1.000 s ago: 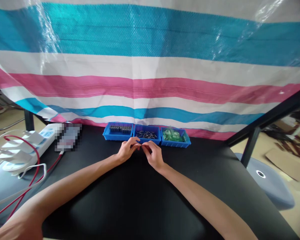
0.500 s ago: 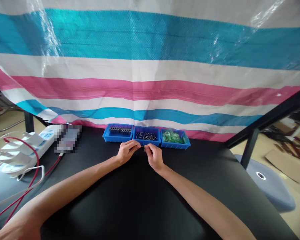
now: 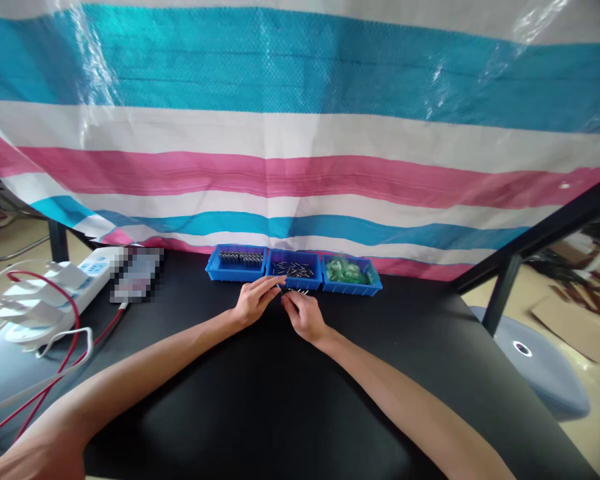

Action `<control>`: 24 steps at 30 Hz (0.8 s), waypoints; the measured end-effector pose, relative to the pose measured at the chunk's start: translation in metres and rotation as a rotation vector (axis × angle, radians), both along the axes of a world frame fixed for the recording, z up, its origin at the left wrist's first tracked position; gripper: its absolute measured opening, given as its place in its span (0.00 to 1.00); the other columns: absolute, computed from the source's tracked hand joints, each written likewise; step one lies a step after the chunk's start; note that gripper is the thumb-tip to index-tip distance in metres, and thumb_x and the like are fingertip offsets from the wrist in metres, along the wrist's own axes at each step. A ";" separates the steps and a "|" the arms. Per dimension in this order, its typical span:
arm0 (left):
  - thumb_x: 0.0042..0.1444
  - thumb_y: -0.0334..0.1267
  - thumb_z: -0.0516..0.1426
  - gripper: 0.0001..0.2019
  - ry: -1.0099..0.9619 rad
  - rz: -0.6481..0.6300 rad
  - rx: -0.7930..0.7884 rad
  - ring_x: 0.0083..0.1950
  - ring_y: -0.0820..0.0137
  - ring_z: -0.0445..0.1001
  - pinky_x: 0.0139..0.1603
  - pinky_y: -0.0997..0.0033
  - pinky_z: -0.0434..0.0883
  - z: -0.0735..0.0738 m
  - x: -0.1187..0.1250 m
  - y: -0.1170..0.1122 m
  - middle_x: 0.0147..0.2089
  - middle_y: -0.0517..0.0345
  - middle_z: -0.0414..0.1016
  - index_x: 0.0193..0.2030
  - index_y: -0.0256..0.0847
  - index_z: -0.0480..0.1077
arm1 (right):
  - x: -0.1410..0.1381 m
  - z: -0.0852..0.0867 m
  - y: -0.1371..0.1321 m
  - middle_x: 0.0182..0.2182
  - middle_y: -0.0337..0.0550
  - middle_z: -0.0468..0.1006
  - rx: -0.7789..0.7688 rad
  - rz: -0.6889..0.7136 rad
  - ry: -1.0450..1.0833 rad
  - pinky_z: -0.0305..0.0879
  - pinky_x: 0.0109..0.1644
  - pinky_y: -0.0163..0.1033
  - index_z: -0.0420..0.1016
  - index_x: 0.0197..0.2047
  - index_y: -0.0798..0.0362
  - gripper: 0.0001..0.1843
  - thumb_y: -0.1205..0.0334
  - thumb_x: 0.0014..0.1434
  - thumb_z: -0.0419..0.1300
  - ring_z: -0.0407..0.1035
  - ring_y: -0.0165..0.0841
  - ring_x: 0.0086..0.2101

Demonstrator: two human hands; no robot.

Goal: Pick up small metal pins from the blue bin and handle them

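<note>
My left hand [image 3: 255,301] is over the black table, its fingers stretched forward and its thumb below them. A tiny dark piece shows at the thumb tip, too small to name. Close beside it my right hand [image 3: 306,318] is closed, with several thin metal pins [image 3: 301,291] poking out past its fingers. Just beyond both hands is the middle blue bin [image 3: 300,285], which holds loose metal pins [image 3: 299,270]. The left blue bin [image 3: 235,274] contains rows of small metal cylinders [image 3: 241,257]. In the right blue bin [image 3: 353,289] lie green plastic packets [image 3: 347,270].
A striped plastic sheet [image 3: 300,177] hangs behind the bins. To the left, a white power strip [image 3: 93,267] carries plugs and cables, near a blurred-out device [image 3: 137,273]. A grey stool [image 3: 535,367] stands past the right edge of the black table [image 3: 220,407].
The fingers of my left hand have straightened out of a pinch. My right hand has turned and shifted slightly left, and the pins in it now show.
</note>
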State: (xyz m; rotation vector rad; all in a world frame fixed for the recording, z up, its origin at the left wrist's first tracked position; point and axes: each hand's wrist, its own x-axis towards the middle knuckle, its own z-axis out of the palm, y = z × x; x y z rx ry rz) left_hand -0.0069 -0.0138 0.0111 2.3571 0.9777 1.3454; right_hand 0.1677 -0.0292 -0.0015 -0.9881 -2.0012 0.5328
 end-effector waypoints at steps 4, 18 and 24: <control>0.63 0.37 0.51 0.14 -0.048 0.100 -0.004 0.25 0.80 0.68 0.33 0.77 0.71 -0.002 0.001 0.002 0.45 0.52 0.75 0.55 0.41 0.66 | 0.003 0.005 0.003 0.22 0.38 0.71 -0.044 -0.143 0.139 0.59 0.31 0.33 0.69 0.28 0.53 0.16 0.59 0.65 0.48 0.66 0.29 0.23; 0.62 0.42 0.52 0.12 0.247 0.077 0.063 0.30 0.76 0.74 0.32 0.79 0.70 -0.016 0.007 0.013 0.33 0.57 0.76 0.43 0.40 0.75 | 0.007 -0.002 0.014 0.16 0.35 0.62 -0.185 -0.315 0.341 0.55 0.24 0.32 0.67 0.25 0.53 0.24 0.46 0.65 0.47 0.59 0.28 0.20; 0.62 0.46 0.52 0.15 0.420 0.038 0.124 0.31 0.77 0.74 0.26 0.82 0.66 -0.019 0.007 0.013 0.36 0.57 0.74 0.47 0.42 0.74 | 0.008 -0.001 0.010 0.17 0.35 0.62 -0.145 -0.354 0.399 0.55 0.24 0.32 0.67 0.29 0.53 0.25 0.43 0.64 0.43 0.58 0.27 0.19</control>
